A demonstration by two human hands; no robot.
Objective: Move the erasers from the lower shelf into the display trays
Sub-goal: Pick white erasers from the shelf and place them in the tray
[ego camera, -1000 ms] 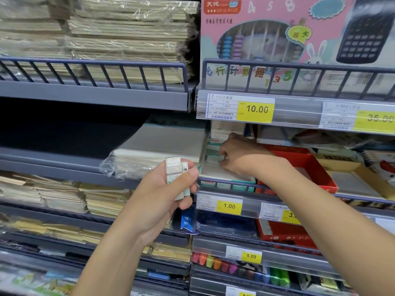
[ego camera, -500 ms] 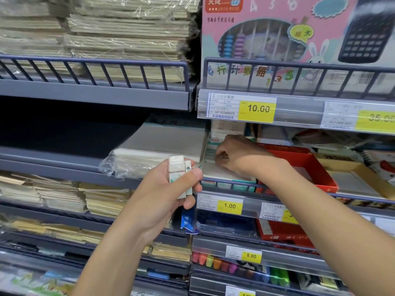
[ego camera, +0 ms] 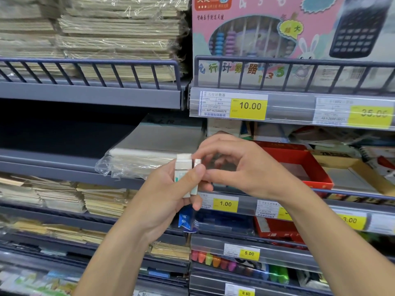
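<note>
My left hand (ego camera: 168, 195) grips a small stack of white erasers (ego camera: 185, 167) with green-printed sleeves, upright, thumb pressed across their front. My right hand (ego camera: 237, 165) has its fingers curled at the top right of the stack, fingertips pinching the rightmost eraser (ego camera: 197, 162). Both hands meet in front of the shelf with the 1.00 price tag (ego camera: 225, 204). The display tray behind them is mostly hidden by my right hand. A red tray (ego camera: 303, 161) sits just to the right on that shelf.
A plastic-wrapped pack of white paper (ego camera: 149, 154) lies on the shelf to the left. Stacked notebooks fill the left shelves. A pink abacus box (ego camera: 267, 33) stands on the top shelf behind a railing. Coloured markers (ego camera: 215, 261) sit lower down.
My right hand has pulled back out of the display tray and come left to the erasers in my left hand. My left hand has stayed about in place.
</note>
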